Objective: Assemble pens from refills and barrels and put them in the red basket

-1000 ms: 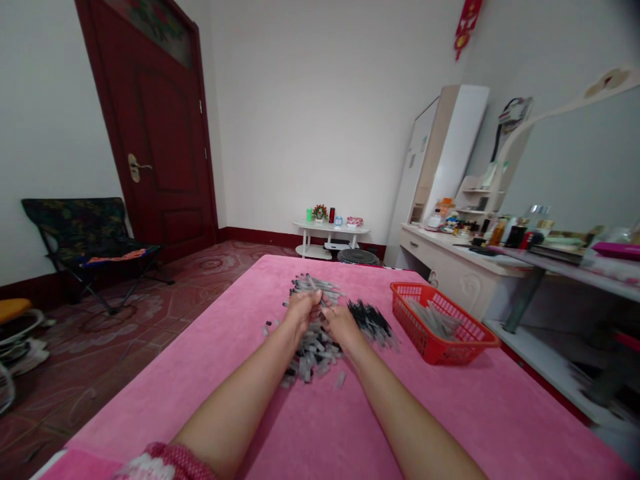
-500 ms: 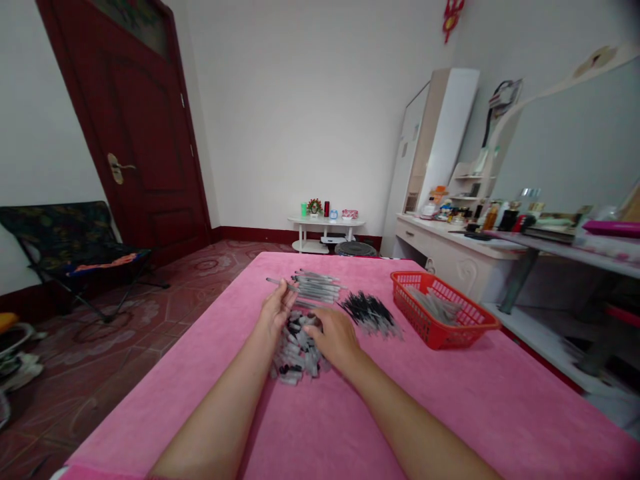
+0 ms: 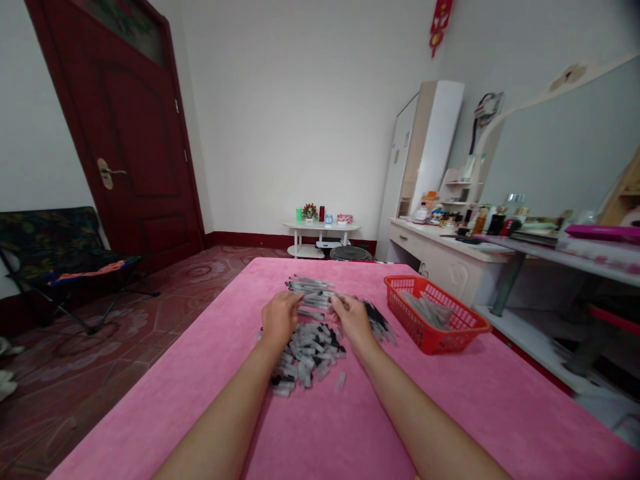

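My left hand (image 3: 280,317) is closed in a pinch on a slim grey pen, which is hard to separate from the pens behind it. Level with it, my right hand (image 3: 354,319) pinches a small pale piece that looks like a pen cap, partly hidden by the fingers. Beneath and between both hands spreads a heap of clear and black pen caps (image 3: 309,353). Just beyond my fingers lies a row of grey pens (image 3: 307,283). A pile of black-tipped pen refills or thin pen parts (image 3: 380,325) is partly covered by my right hand.
A red plastic basket (image 3: 434,340) holding clear, slender pieces (image 3: 426,309) stands on the right of the pink-covered table (image 3: 320,440). One loose cap (image 3: 341,381) lies apart from the heap. Beyond the table are a round dark stool (image 3: 351,253) and a white side table (image 3: 323,227).
My right hand has risen out of the cap heap and moved forward and right. My left hand has turned, and its pen no longer points out to the left. The view has shifted slightly.
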The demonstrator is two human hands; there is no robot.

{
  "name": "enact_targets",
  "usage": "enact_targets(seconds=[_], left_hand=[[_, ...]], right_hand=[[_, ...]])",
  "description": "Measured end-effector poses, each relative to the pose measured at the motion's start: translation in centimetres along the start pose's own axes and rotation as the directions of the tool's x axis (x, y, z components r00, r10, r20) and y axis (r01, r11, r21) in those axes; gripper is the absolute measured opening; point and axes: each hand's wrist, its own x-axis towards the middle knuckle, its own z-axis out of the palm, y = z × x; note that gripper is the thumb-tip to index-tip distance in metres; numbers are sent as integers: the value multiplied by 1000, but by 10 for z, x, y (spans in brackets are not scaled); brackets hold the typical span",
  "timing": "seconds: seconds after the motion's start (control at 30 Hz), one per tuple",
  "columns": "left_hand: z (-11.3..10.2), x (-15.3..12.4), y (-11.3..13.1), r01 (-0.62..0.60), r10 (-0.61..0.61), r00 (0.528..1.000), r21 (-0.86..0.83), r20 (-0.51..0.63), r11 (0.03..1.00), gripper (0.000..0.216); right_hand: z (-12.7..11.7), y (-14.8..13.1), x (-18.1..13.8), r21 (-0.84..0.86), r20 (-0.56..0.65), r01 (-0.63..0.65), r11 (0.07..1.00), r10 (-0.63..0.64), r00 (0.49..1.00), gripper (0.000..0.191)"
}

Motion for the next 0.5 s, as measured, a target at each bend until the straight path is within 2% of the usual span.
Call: enact_targets(seconds=[0.07, 0.17, 0.33, 0.5], left_hand=[[-2, -3, 0, -139, 129, 989, 157, 77, 978, 24], [-2, -5, 3, -250, 219, 963, 217, 156, 944, 27], [-1, -6, 6, -332, 289, 938, 254, 193, 908, 35], [0, -8, 4, -358, 314, 928, 252, 199, 899, 37]], right_hand=[[-5, 2, 3, 55, 28, -66, 996, 64, 998, 40], [-7, 9, 3, 24, 76, -118, 993, 116, 990, 44], [-5, 25, 2, -84, 123, -123, 989, 133, 984, 44], [-4, 26, -1, -68, 104, -112, 991, 119, 987, 44]])
